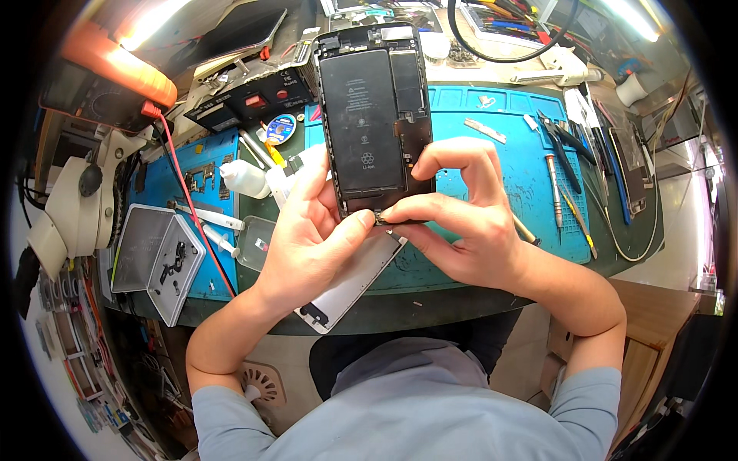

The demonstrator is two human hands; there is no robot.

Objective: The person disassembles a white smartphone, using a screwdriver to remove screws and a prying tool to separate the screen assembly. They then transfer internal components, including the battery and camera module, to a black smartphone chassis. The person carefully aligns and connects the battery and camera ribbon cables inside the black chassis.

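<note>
Gripping the opened phone (374, 115) upright: both hands, left (311, 230) and right (461, 215), thumbs pinching its lower edge.

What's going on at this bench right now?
A person holds an opened phone upright over a blue work mat, its black battery facing the camera. The left hand grips the phone's lower left edge, and the right hand pinches at its bottom edge. The white screen panel hangs below the hands. Pliers and a screwdriver lie on the mat.
</note>
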